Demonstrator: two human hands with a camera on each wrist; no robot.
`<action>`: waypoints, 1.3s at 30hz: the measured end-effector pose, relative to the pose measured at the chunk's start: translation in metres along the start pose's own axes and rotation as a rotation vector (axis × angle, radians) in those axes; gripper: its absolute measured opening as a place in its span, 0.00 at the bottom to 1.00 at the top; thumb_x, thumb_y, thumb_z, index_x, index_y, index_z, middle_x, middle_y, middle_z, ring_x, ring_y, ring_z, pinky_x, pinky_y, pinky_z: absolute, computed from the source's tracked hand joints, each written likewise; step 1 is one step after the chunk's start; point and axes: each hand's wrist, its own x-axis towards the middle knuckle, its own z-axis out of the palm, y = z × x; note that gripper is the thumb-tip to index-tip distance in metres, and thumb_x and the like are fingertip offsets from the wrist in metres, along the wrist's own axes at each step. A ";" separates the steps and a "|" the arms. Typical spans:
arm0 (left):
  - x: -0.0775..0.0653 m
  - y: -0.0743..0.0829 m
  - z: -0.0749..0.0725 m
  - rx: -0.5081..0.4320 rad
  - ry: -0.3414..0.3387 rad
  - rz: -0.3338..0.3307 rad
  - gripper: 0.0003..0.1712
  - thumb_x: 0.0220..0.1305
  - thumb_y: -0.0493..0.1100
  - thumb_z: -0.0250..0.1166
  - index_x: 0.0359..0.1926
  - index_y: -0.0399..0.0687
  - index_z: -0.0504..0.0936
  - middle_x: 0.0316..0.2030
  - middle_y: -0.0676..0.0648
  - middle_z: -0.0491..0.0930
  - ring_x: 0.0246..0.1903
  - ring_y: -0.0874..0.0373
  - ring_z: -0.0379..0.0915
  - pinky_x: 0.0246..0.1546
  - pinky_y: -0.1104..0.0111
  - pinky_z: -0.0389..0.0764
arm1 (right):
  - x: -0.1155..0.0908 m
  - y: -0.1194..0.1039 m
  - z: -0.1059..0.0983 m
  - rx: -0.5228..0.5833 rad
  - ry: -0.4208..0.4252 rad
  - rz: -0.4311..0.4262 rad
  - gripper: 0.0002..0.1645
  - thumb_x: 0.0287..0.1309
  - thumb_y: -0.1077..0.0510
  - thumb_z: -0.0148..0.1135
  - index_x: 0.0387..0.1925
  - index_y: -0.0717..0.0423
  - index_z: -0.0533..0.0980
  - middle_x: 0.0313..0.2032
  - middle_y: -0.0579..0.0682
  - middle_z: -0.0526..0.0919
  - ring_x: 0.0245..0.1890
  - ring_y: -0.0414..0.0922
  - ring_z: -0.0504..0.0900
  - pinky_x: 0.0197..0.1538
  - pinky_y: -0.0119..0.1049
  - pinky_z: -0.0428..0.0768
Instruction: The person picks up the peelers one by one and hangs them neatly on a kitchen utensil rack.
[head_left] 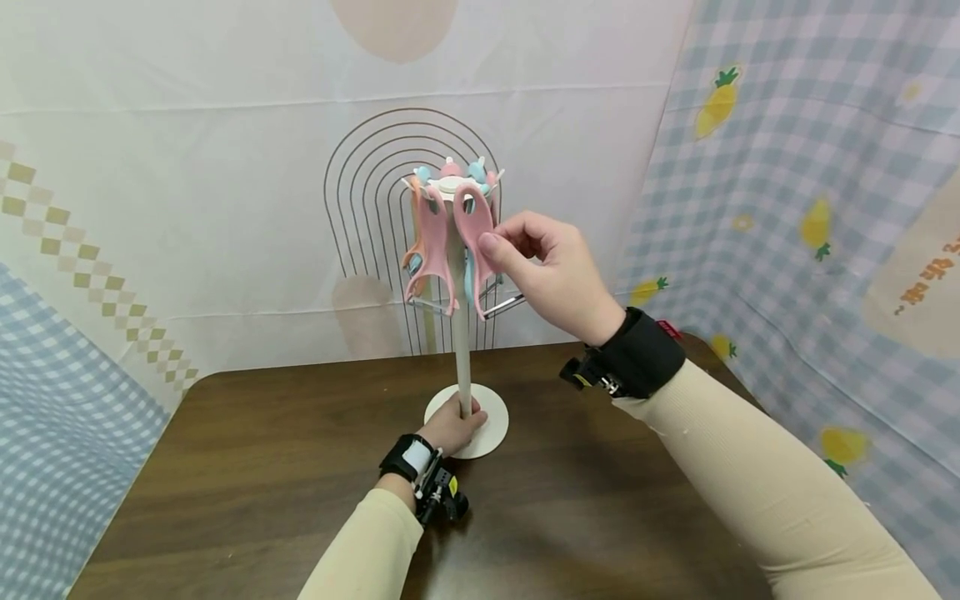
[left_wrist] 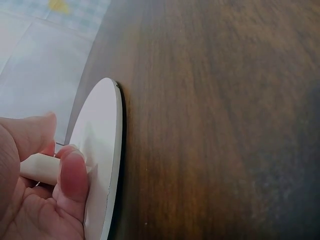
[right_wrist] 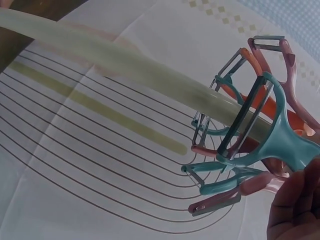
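Note:
Several peelers hang from the round top of a white stand (head_left: 459, 358). My right hand (head_left: 551, 267) pinches a pink peeler (head_left: 471, 218) between thumb and fingers, low on its handle. A second pink peeler (head_left: 432, 242) hangs to its left, with an orange peeler (head_left: 415, 218) partly behind. In the right wrist view a teal peeler (right_wrist: 287, 137) comes right up to the fingertips (right_wrist: 292, 200) of that hand. Down at the base, my left hand (head_left: 452, 427) holds the pole, its thumb and fingers around it just above the white disc (left_wrist: 104, 150).
The stand's disc sits on a brown wooden table (head_left: 300, 467). Close behind rises a pale cloth backdrop (head_left: 225, 208) with arched lines. Checked cloth (head_left: 787, 167) with pineapple prints hangs along the right side.

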 end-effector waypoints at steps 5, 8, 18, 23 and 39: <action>0.001 0.000 0.000 -0.003 0.000 -0.007 0.09 0.70 0.43 0.59 0.39 0.43 0.70 0.24 0.48 0.70 0.26 0.56 0.69 0.28 0.67 0.69 | 0.000 -0.001 0.002 0.000 -0.004 0.007 0.04 0.64 0.68 0.58 0.34 0.68 0.77 0.27 0.57 0.79 0.24 0.44 0.70 0.26 0.33 0.64; 0.001 -0.002 0.001 -0.010 0.000 -0.006 0.09 0.70 0.43 0.59 0.39 0.42 0.70 0.24 0.48 0.70 0.25 0.56 0.69 0.27 0.67 0.69 | 0.001 -0.001 0.003 0.005 -0.004 0.007 0.04 0.64 0.68 0.58 0.34 0.68 0.77 0.27 0.57 0.79 0.24 0.44 0.70 0.26 0.33 0.63; 0.001 -0.004 0.001 -0.045 -0.013 -0.024 0.07 0.72 0.42 0.56 0.41 0.42 0.70 0.25 0.47 0.70 0.23 0.58 0.69 0.24 0.68 0.69 | 0.003 -0.002 0.004 0.016 -0.009 0.014 0.05 0.64 0.68 0.58 0.34 0.68 0.77 0.27 0.58 0.78 0.23 0.45 0.69 0.26 0.33 0.63; 0.000 -0.002 0.001 -0.044 -0.012 -0.020 0.07 0.73 0.41 0.56 0.42 0.42 0.70 0.25 0.47 0.70 0.23 0.58 0.69 0.24 0.68 0.70 | 0.003 -0.002 0.005 0.015 -0.013 0.006 0.05 0.64 0.68 0.58 0.34 0.68 0.77 0.27 0.58 0.78 0.23 0.45 0.69 0.26 0.33 0.63; 0.000 -0.002 0.001 -0.052 -0.008 -0.012 0.07 0.72 0.41 0.56 0.41 0.41 0.70 0.24 0.47 0.69 0.23 0.58 0.69 0.23 0.69 0.69 | 0.005 0.000 0.006 0.028 -0.025 0.021 0.05 0.65 0.67 0.57 0.34 0.68 0.77 0.27 0.57 0.78 0.22 0.45 0.69 0.26 0.34 0.64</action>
